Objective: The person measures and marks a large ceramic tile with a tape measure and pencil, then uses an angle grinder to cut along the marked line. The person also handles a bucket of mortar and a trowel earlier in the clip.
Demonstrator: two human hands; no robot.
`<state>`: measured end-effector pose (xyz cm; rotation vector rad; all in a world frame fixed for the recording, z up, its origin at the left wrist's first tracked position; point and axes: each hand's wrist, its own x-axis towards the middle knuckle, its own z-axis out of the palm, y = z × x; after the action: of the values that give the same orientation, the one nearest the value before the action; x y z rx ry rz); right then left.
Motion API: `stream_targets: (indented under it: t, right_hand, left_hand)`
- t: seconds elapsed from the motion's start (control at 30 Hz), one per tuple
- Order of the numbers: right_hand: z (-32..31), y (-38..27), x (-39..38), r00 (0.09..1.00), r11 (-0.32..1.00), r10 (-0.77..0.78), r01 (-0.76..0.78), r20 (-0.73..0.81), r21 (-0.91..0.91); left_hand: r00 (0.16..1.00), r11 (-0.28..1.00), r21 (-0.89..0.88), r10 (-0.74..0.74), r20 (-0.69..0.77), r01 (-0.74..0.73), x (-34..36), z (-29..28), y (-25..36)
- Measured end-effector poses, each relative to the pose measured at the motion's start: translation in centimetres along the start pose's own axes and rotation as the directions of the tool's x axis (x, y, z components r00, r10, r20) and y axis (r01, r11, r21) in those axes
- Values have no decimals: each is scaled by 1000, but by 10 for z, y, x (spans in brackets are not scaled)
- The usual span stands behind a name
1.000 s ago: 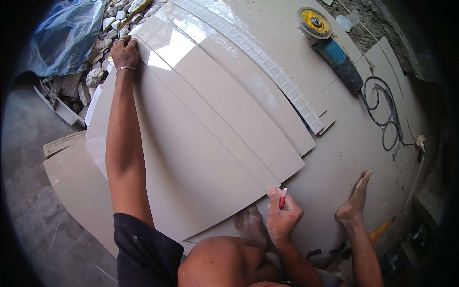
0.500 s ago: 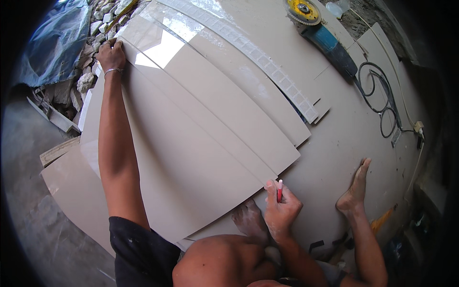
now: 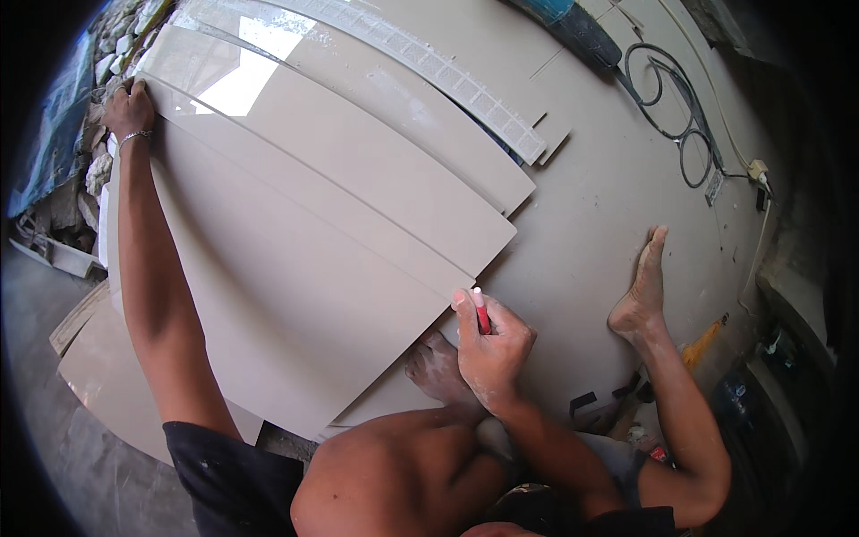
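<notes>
Several large glossy beige tiles (image 3: 295, 259) lie overlapped in front of me. My left hand (image 3: 130, 109), with a bracelet at its wrist, is closed over the far left corner of the wide tile; its fingertips are partly hidden. At that tile's near right edge, my dusty right hand (image 3: 497, 351) is closed around a red marker (image 3: 482, 315) with a whitish end pointing up. The right thumb sits by the tile edge. A straight tile edge and a fainter line parallel to it run between the two hands.
An angle grinder (image 3: 573, 29), partly out of view, lies at the far right with its black cable (image 3: 658, 98) looped. A perforated strip (image 3: 447, 79) rests on the farther tiles. Rubble (image 3: 100, 170) and a blue sheet (image 3: 54, 134) are at left. My bare foot (image 3: 640, 300) stands right.
The view has shifted, so the tiles and both hands appear farther left and the grinder's disc is out of sight. Both hands keep their places at the tile's edges.
</notes>
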<state>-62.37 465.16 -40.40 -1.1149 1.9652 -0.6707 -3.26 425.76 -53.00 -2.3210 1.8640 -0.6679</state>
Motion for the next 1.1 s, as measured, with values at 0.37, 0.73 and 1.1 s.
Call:
stream_targets:
  t: [0.37,0.73,1.1]
  right_hand:
    - [2,0,-4,999,999,-45,45,-1,15]
    - [10,15,-8,998,997,-42,44,-38,66]
    - [10,20,-8,1000,996,9,-10,18,89]
  left_hand:
    - [998,989,141,30,59,-38,8,17,-12]
    - [994,988,146,34,100,-49,13,12,-12]
    - [980,920,342,156,121,-188,5,-6,-3]
